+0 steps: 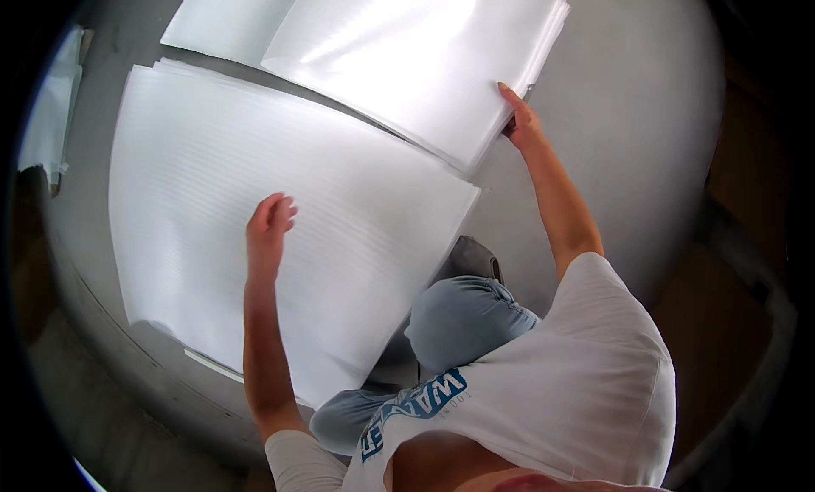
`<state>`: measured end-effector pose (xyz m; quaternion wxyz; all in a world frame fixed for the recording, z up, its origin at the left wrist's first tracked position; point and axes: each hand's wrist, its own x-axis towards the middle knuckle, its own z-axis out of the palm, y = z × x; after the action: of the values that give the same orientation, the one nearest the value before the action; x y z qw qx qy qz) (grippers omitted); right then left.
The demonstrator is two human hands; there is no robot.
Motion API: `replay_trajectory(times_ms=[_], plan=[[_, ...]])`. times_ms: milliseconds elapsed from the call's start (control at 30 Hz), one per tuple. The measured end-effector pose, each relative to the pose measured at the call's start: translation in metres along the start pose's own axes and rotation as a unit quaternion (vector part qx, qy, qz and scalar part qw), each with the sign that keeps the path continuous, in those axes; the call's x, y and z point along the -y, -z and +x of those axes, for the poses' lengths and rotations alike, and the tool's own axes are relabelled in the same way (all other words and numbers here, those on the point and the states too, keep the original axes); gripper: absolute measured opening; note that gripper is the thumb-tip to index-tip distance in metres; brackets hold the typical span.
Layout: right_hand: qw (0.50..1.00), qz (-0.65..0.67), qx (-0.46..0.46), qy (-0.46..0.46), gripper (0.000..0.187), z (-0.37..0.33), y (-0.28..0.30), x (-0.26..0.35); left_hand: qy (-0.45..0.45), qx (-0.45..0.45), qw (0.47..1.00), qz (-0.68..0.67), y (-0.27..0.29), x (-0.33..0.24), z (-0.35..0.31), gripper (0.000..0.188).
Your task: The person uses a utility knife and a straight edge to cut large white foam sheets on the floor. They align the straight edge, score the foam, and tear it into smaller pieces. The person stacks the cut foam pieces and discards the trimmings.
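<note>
A large stack of thin white sheets (365,186), faintly lined and slightly glossy, lies flat in front of me. My left hand (272,216) hovers over its left half with loosely curled fingers, holding nothing. Beyond it and to the right is a second stack of white sheets (407,67), its top catching bright light. At that stack's right edge, my right hand (522,123) is closed, the thumb on top and the other fingers mostly hidden at the edge and underneath.
Another white sheet (212,21) lies at the far left, partly under the second stack. Grey surface (628,127) stretches to the right. More whitish sheet material (53,110) shows at the left rim. My bent knee (467,322) is close to the near stack's right edge.
</note>
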<state>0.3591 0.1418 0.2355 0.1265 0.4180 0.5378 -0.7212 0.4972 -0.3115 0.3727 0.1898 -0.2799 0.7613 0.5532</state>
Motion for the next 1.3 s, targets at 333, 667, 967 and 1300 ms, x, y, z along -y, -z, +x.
replay_trajectory(times_ms=[333,667,967,1300], plan=[[0.959,0.088,0.134,0.234,0.043,-0.079,-0.058,0.058,0.187,0.159,0.897,-0.367,-0.151,0.004,0.05,0.101],[0.943,0.07,0.211,0.249,0.046,-0.133,-0.095,0.13,0.049,0.172,0.808,-0.562,-0.138,-0.064,0.084,0.107],[0.929,-0.045,0.113,0.35,0.051,-0.205,-0.041,0.147,-0.081,0.074,0.894,-0.435,-0.135,-0.053,0.101,0.048],[0.94,-0.008,0.016,0.341,0.04,-0.14,0.179,0.16,0.049,0.059,0.835,-0.545,-0.17,-0.036,0.168,0.061]])
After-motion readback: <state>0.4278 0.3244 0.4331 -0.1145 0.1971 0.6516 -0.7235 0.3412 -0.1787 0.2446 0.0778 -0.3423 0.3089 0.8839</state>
